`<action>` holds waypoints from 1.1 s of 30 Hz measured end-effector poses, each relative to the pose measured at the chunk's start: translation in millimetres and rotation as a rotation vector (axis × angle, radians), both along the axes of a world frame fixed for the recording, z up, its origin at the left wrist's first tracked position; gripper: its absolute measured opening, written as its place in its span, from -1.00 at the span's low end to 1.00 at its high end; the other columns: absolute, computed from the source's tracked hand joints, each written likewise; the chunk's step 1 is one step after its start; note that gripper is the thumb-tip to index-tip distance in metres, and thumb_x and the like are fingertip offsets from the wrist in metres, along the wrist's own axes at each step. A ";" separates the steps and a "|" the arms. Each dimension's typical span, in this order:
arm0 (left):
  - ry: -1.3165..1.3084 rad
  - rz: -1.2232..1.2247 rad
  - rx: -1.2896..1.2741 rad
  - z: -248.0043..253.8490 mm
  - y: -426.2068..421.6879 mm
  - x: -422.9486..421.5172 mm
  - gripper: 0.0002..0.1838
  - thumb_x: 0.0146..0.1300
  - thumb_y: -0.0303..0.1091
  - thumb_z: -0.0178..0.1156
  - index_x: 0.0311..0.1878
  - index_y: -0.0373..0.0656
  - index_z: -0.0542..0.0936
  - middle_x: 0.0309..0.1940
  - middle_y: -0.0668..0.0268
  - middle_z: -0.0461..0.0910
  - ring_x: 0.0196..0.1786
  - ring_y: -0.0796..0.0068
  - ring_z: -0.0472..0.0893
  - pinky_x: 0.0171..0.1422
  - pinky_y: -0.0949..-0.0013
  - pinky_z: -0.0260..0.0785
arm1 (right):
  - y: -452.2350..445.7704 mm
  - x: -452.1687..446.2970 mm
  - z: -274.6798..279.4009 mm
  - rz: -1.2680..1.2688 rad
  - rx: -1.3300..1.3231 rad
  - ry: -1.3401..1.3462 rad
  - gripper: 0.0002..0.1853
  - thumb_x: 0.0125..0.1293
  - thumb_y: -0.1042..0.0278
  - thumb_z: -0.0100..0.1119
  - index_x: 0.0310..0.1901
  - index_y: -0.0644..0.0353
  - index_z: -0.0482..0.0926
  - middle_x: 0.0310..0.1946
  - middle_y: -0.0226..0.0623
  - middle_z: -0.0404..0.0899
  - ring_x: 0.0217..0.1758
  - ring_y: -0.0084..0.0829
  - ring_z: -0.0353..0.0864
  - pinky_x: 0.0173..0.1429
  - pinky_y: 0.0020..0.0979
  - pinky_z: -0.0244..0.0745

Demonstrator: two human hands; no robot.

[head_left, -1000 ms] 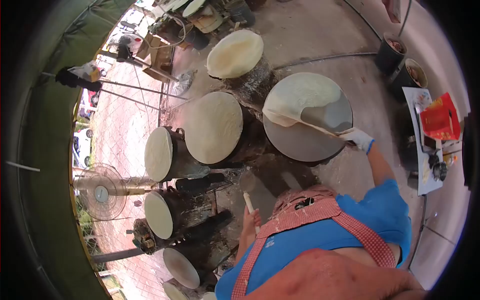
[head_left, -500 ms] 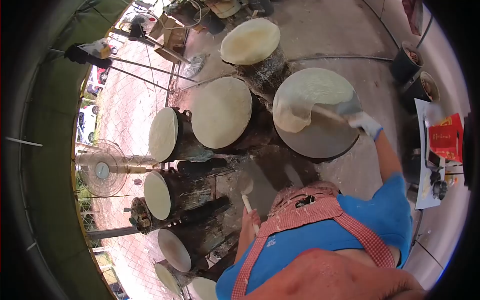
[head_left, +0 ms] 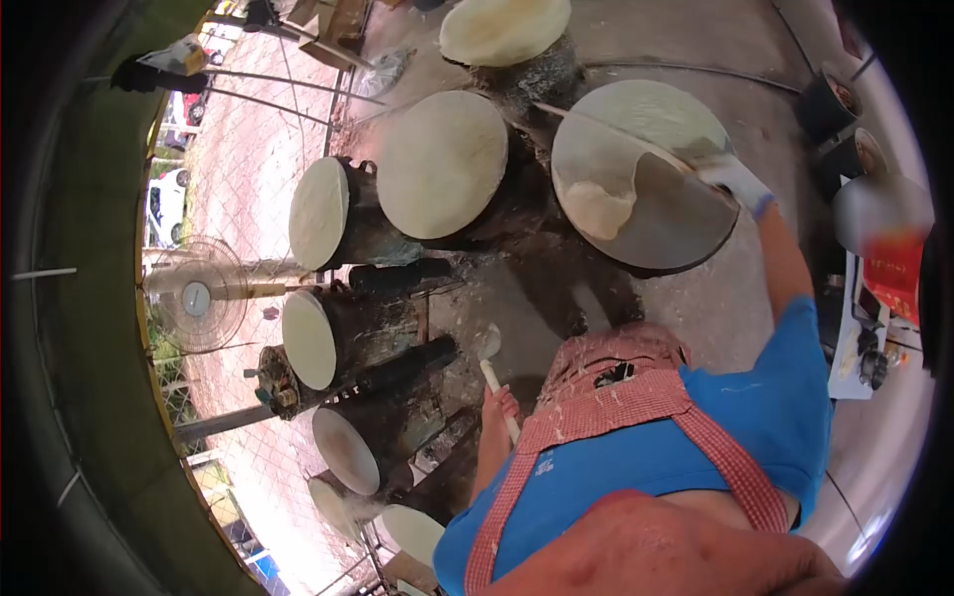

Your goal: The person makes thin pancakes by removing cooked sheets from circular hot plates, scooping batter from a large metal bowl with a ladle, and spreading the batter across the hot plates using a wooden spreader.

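Observation:
My right hand (head_left: 733, 183), in a white glove, grips a long thin wooden stick (head_left: 621, 131) slanting over the large round griddle (head_left: 686, 223). A pale sheet of batter (head_left: 646, 104) covers the griddle's far part, while bare grey surface shows on the near right. A lighter flap of the sheet (head_left: 601, 211) lies at the left. Whatever is at the stick's gloved end is blurred. My left hand (head_left: 502, 402), low and close to the apron (head_left: 606, 422), is closed round the pale handle of a ladle-like tool (head_left: 490, 345) with its rounded head up.
More round griddles on dark drums stand ahead and left, including a large pale-coated one (head_left: 442, 164) and another at the back (head_left: 507, 30). A fan (head_left: 199, 298) is at the far left. At right are dark buckets (head_left: 830, 104), a red box (head_left: 891, 273) and a blurred round shape.
The view has shifted, so the griddles appear higher. My gloved hand has moved the stick across the griddle, and more bare surface shows. My left hand keeps its hold. A blurred round shape has appeared at right.

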State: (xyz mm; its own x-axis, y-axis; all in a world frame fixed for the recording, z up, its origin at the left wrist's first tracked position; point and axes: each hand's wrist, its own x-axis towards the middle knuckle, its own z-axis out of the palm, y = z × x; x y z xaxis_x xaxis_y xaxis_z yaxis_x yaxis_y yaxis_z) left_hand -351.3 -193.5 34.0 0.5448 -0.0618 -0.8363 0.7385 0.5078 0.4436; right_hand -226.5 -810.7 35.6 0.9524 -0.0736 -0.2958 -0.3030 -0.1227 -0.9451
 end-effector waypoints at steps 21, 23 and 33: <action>0.335 -0.085 -0.595 -4.7 105.5 66.2 -0.88 0.26 -0.43 -0.06 -0.41 0.03 0.32 -0.76 0.52 0.11 -0.80 0.74 0.11 -0.84 0.64 -0.06 | 357.1 -159.6 -39.8 -0.799 -0.573 -0.141 -0.68 0.14 0.10 0.11 -0.10 0.02 0.56 -0.38 -0.09 0.59 -0.32 -0.16 0.58 -0.23 -0.26 0.44; 0.276 -0.172 -0.643 2.0 114.4 64.2 -0.90 0.29 -0.39 -0.09 -0.28 0.12 0.38 -0.73 0.50 0.12 -0.78 0.73 0.11 -0.82 0.65 -0.05 | 358.9 -166.4 -19.3 -0.613 -0.895 0.209 -0.69 0.17 0.04 0.00 -0.09 -0.13 0.55 -0.38 -0.04 0.57 -0.30 -0.04 0.55 -0.19 -0.19 0.44; 0.223 -0.250 -1.039 -2.9 129.7 37.6 -0.87 0.31 -0.31 -0.11 -0.20 0.14 0.44 -0.68 0.47 0.12 -0.76 0.67 0.13 -0.74 0.59 0.04 | 357.2 -153.7 -14.5 -0.760 -0.722 0.066 -0.65 0.14 0.01 0.01 -0.17 0.02 0.59 -0.28 -0.15 0.57 -0.16 -0.12 0.53 -0.07 -0.24 0.41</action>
State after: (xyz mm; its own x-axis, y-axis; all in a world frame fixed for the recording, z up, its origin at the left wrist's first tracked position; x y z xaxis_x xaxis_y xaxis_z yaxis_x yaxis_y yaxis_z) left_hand -313.7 -63.9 31.1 0.2611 -0.8827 -0.3907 0.8833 0.3817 -0.2721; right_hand -380.2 -453.5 21.1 0.5653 -0.8249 0.0067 -0.5850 -0.4066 -0.7018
